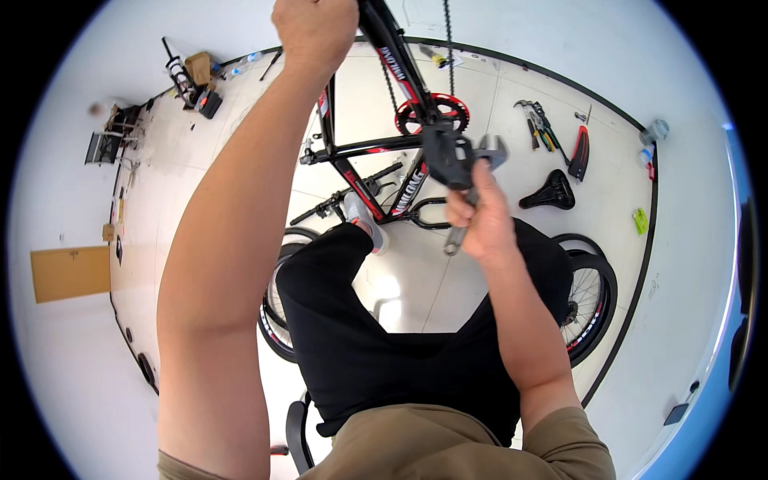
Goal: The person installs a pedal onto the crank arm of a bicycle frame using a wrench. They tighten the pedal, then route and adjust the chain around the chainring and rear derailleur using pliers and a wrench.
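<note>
A black and red bicycle frame (408, 188) stands in front of me, with a red and black chainring (457, 113) and a chain (449, 48). My right hand (486, 220) is closed round a grey adjustable wrench (490, 150), its jaws pointing up. The wrench is close beside a blocky black part (444, 152) in front of the chainring; whether they touch I cannot tell. At the top edge, beside a frame tube, my left hand (316, 32) is closed. Its fingertips are cut off by the picture's edge, and what they grip is hidden.
Pliers and other hand tools (540, 126), a red and black mudguard-like piece (579, 152) and a black saddle (548, 192) lie on the floor to the right. Wheels stand by both my legs, the right wheel (590, 308) nearer the wall. A handlebar (336, 204) rests beside my foot.
</note>
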A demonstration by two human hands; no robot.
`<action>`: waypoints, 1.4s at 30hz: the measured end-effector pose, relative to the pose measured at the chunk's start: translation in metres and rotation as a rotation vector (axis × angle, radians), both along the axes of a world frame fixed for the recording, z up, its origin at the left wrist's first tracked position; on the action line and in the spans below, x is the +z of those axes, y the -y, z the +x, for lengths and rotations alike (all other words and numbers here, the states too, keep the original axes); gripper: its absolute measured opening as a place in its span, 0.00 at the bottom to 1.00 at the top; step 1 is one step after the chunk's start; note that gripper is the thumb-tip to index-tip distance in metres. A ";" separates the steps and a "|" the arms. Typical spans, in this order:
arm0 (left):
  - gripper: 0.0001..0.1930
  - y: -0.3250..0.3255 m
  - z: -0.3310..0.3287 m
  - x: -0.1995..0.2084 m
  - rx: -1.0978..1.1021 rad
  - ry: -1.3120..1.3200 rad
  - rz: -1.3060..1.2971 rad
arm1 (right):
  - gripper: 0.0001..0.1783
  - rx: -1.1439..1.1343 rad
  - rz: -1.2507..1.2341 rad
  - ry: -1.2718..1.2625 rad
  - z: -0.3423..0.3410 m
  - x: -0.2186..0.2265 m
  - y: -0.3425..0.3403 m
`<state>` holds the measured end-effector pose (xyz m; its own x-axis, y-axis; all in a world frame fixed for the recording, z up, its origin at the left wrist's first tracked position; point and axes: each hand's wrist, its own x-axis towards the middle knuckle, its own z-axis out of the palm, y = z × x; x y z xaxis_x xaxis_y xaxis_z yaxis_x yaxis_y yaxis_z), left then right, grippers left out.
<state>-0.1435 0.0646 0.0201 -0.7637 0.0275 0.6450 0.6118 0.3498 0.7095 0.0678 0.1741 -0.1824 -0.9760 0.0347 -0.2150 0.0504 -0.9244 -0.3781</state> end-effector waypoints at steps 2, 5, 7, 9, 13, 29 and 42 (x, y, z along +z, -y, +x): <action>0.23 0.008 0.002 0.000 -0.031 0.025 0.018 | 0.24 0.081 0.044 0.059 -0.002 0.011 0.023; 0.25 0.021 -0.010 -0.006 0.005 -0.035 -0.052 | 0.25 0.147 0.021 0.151 -0.004 0.009 0.050; 0.28 0.021 -0.012 -0.008 0.029 -0.053 -0.079 | 0.25 0.194 -0.047 0.169 -0.003 0.006 0.060; 0.29 0.018 -0.010 -0.007 0.023 -0.010 -0.032 | 0.25 0.233 -0.134 0.173 -0.001 0.014 0.065; 0.28 0.015 -0.008 -0.005 0.040 -0.004 -0.044 | 0.19 0.286 -0.227 0.167 -0.004 0.005 0.071; 0.26 0.013 -0.003 0.001 -0.034 0.110 0.097 | 0.10 0.451 -0.157 0.150 -0.016 -0.006 0.061; 0.25 0.011 -0.001 0.001 -0.067 0.109 0.107 | 0.10 0.455 -0.058 0.150 -0.017 -0.017 0.071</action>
<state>-0.1441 0.0536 0.0214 -0.8278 0.0164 0.5608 0.5489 0.2301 0.8036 0.0509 0.1028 -0.1995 -0.8473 -0.4049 -0.3436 0.5047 -0.8153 -0.2839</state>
